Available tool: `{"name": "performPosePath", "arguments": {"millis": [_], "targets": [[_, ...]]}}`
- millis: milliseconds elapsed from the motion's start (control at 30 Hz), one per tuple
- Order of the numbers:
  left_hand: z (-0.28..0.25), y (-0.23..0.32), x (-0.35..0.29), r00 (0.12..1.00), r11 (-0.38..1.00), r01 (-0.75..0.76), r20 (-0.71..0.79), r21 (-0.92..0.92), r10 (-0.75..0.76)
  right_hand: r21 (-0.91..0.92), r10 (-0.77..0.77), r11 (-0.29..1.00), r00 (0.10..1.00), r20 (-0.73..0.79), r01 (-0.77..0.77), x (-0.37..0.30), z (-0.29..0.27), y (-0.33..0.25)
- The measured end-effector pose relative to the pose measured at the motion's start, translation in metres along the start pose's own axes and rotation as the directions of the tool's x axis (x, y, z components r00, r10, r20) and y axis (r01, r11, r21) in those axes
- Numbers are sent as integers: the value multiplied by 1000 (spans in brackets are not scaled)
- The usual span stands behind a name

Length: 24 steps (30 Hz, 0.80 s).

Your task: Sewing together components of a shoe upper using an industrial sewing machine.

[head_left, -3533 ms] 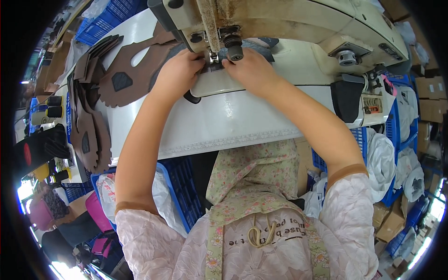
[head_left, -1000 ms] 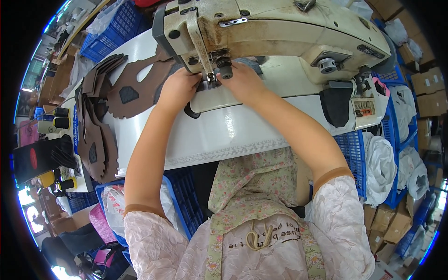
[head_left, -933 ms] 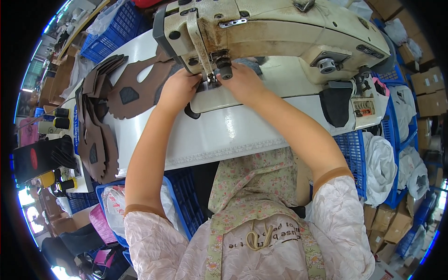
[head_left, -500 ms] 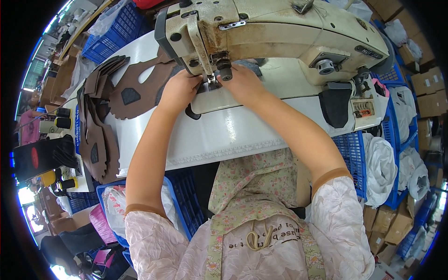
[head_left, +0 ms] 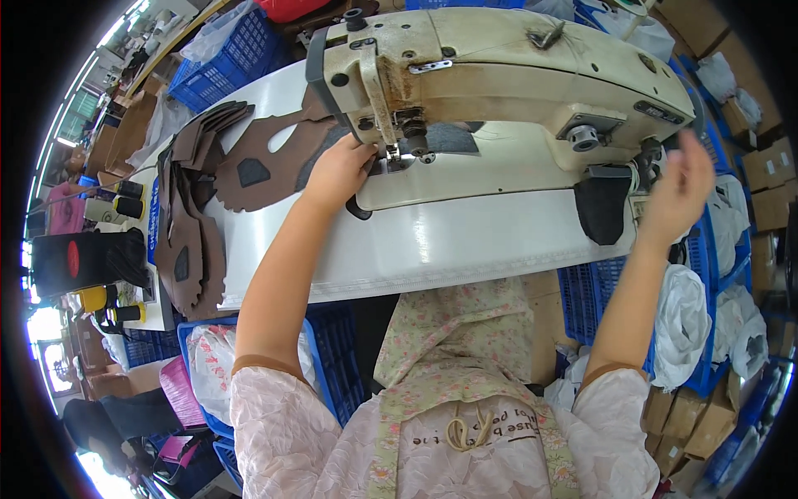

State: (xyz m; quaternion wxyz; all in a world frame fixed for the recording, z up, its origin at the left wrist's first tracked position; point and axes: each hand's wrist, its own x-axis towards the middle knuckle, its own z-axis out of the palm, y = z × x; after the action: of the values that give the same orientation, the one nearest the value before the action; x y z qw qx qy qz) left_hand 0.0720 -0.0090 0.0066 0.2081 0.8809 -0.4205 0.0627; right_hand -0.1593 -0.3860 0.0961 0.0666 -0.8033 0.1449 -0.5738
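My left hand (head_left: 339, 173) rests just left of the needle of a cream sewing machine (head_left: 515, 58), fingers bent together on the edge of a brown cut piece (head_left: 274, 179). That piece is flat, with an oval hole and dark grey patches. The fingertips are partly hidden beside the presser foot (head_left: 393, 156). Right of the foot, a dark grey piece of material (head_left: 449, 139) lies on the machine bed. My right hand (head_left: 683, 187) is raised at the machine's right end, near the handwheel (head_left: 698, 108). It is smeared by motion, and its fingers do not show clearly.
A stack of brown cut pieces (head_left: 187, 241) hangs over the table's left end. A black pad (head_left: 600, 208) sits at the right of the white tabletop (head_left: 465, 233). Blue crates (head_left: 332, 358) with white bags stand below and at right. Thread spools (head_left: 129, 204) stand far left.
My right hand has left the needle area and swung right to the machine's end. My left hand stays by the needle. The whole view has shifted slightly.
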Motion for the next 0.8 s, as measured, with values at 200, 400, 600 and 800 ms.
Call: {"name": "performPosePath", "arguments": {"millis": [200,400,600,800], "targets": [[11,-5,1,998,998,-64,-14,-3,64,180,665,691,714,220,-700,-11,12,181],[7,0,3,997,997,-71,16,-6,71,525,641,434,660,391,-732,-15,30,200],[0,-4,-2,999,999,-28,24,24,28,224,674,644,681,286,-731,39,26,179],[0,-6,-4,999,999,-30,38,43,29,-142,650,757,709,273,-638,97,29,185]]}}
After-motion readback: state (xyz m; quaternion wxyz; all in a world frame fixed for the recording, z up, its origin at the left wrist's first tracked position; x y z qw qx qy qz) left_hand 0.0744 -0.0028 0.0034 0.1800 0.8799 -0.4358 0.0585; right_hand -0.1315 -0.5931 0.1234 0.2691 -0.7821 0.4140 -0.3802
